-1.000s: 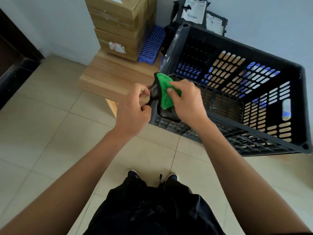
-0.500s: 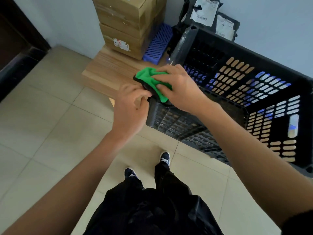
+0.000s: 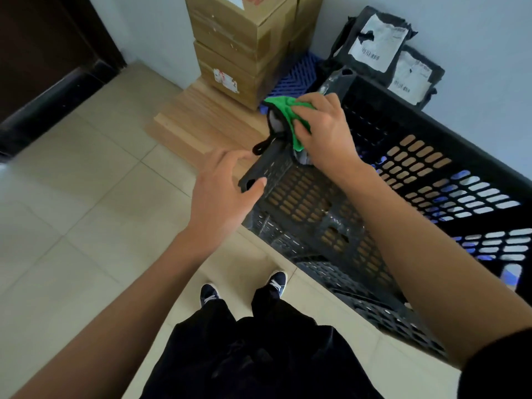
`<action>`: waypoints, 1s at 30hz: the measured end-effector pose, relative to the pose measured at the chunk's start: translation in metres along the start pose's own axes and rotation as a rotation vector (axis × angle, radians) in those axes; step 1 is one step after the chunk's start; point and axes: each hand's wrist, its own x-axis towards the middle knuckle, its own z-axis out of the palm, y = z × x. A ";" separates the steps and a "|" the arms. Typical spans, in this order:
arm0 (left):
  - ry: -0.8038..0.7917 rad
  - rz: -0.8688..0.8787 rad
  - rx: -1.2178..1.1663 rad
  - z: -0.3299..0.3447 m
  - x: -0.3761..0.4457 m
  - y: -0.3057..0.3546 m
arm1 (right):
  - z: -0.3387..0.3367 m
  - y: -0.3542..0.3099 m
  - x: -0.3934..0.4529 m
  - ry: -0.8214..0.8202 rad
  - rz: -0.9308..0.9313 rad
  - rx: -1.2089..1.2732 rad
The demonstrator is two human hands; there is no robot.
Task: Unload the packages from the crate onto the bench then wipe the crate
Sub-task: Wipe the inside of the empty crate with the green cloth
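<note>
A: The right hand (image 3: 325, 131) is pressing the cloth (image 3: 288, 110) onto the crate (image 3: 431, 174) at its corner post, fingers curling over the green fabric.

B: And the left hand (image 3: 221, 194)?

A: It's hovering just off the near wall, fingers spread wide and relaxed, holding nothing.

B: So the wiping step is in hand. The crate is looking empty, with boxes (image 3: 239, 44) at twelve o'clock and bags (image 3: 383, 50) at one o'clock.

A: It's sitting on the bench (image 3: 207, 125), at about three o'clock from the person. Its long axis is running from ten o'clock toward four, mouth facing up.

B: Next, I'd judge, the left is needing to steady the rim while the cloth is sliding along it.
</note>
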 end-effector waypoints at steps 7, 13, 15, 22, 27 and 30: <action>0.019 -0.216 -0.049 0.010 0.004 0.010 | 0.004 -0.005 -0.008 0.022 -0.030 0.095; 0.041 -0.244 -0.078 0.012 0.004 0.009 | 0.008 -0.040 -0.038 -0.072 -0.238 0.221; 0.044 -0.260 -0.089 0.013 0.004 0.009 | 0.009 -0.036 -0.034 -0.057 -0.281 0.197; 0.089 -0.163 0.038 0.014 0.000 0.012 | 0.013 0.008 -0.016 0.078 -0.221 0.129; 0.093 0.018 0.137 0.016 -0.002 0.013 | 0.011 0.059 0.016 0.099 -0.087 0.037; 0.089 0.075 0.222 0.013 0.004 0.012 | 0.008 0.088 0.040 0.109 0.010 -0.006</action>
